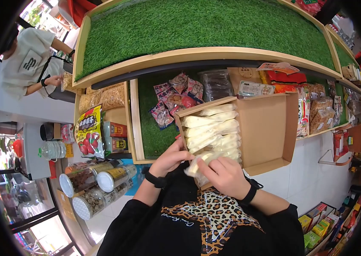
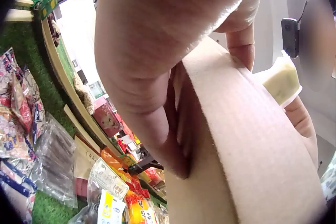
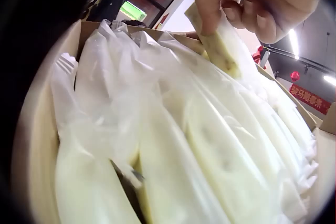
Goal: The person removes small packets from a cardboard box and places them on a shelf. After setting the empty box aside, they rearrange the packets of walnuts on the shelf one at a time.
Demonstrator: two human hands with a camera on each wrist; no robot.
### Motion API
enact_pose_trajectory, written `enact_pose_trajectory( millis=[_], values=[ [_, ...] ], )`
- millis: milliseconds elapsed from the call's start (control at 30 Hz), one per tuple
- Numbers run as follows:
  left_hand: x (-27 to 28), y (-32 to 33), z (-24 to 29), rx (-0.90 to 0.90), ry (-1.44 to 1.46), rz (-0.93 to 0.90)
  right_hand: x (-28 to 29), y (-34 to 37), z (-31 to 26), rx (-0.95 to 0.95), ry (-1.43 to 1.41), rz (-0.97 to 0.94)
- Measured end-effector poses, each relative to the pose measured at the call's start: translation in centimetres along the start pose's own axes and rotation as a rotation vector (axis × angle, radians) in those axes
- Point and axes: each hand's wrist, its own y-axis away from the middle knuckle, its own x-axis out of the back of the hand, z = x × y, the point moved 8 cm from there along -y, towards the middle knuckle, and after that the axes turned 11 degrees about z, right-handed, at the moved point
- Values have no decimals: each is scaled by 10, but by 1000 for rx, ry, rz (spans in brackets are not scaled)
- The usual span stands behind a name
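An open cardboard box [image 1: 266, 134] tilts against the person's front, filled with pale yellow bars [image 1: 212, 128] in clear wrappers. The left hand [image 1: 172, 158] grips the box's near-left side; in the left wrist view its fingers [image 2: 152, 98] curl over the cardboard wall [image 2: 252, 129]. Between thumb and fingers, the right hand [image 1: 228, 174] pinches one wrapped bar [image 1: 204, 161] above the others. The right wrist view shows the right hand [image 3: 252, 3] holding that bar [image 3: 220, 50] over the packed row [image 3: 173, 145].
Green turf shelves [image 1: 206, 30] stand ahead, with small pink packets [image 1: 176, 96], dark packs [image 1: 216, 84] and snack bags [image 1: 321, 111]. Several clear jars [image 1: 112, 177] are at the left, near a yellow bag [image 1: 90, 132]. Another person [image 1: 31, 64] stands at the upper left.
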Motion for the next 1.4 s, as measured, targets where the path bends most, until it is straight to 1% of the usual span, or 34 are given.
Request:
enact_pose_trajectory(
  millis=[67, 100, 167, 200, 233, 300, 433, 500, 533, 600, 633, 700, 733, 800, 867, 933, 1000, 1033, 1100, 1133, 1200, 1233, 1300, 1333, 1367, 1400],
  values=[
    [-3, 2, 4, -18, 33, 10, 9, 1, -7, 99, -135, 88],
    [-3, 2, 5, -17, 35, 11, 10, 1, -7, 99, -137, 87],
    [-3, 3, 6, -11, 8, -1, 13, -2, 0, 35, -117, 100],
    [-2, 3, 5, -11, 7, -2, 5, 0, 7, -19, -71, 26],
    [-1, 3, 3, -9, 0, 2, 2, 1, 9, -20, -70, 27],
    [0, 3, 1, -7, -7, 4, -12, 6, 19, -76, 26, -103],
    [0, 2, 0, -21, -15, 13, -20, 9, 20, -152, 51, -124],
    [1, 2, -1, -23, -11, 20, -20, 10, 16, -134, -72, -105],
    [3, 3, -2, -12, 23, 26, -19, 11, 16, -134, -72, -104],
    [4, 3, -4, 1, 54, 31, -11, 12, 14, -99, -153, -24],
    [3, 4, -3, -2, 75, 26, -10, 15, 16, -100, -153, -23],
    [2, 4, -4, -3, 99, 24, -11, 21, 20, -78, -72, -31],
    [1, 4, -4, 0, 93, 17, -12, 20, 20, -79, -74, -32],
    [-1, 3, -5, 2, 83, 9, -19, 17, 19, -48, 52, -111],
    [1, 1, -7, 11, 57, 38, -23, 14, 16, -25, 78, -127],
    [5, -3, -11, 16, 42, 28, -26, 12, 15, -1, 106, -146],
    [5, -4, -12, 21, 27, 18, -30, 11, 10, 99, 186, -192],
    [5, -4, -12, 27, 27, 11, -30, 12, 12, 97, 187, -192],
    [2, -4, -10, 31, 28, 2, -21, 17, 7, 255, 116, -80],
    [1, -4, -8, 21, 40, 8, -18, 19, 8, 258, 114, -79],
    [1, -2, -4, 9, 56, 20, 7, 20, 7, 247, 43, 97],
    [2, -2, -4, 25, 69, 30, 11, 20, 5, 250, 40, 96],
    [2, -1, -3, 40, 83, 38, 27, 18, 11, 141, -93, 196],
    [1, -1, -2, 38, 83, 42, 27, 19, 23, -18, -264, 134],
    [2, -1, -2, 37, 83, 47, 26, 20, 21, -17, -264, 133],
    [4, -2, -3, 36, 85, 47, 21, 26, 46, -423, -655, 208]
  ],
)
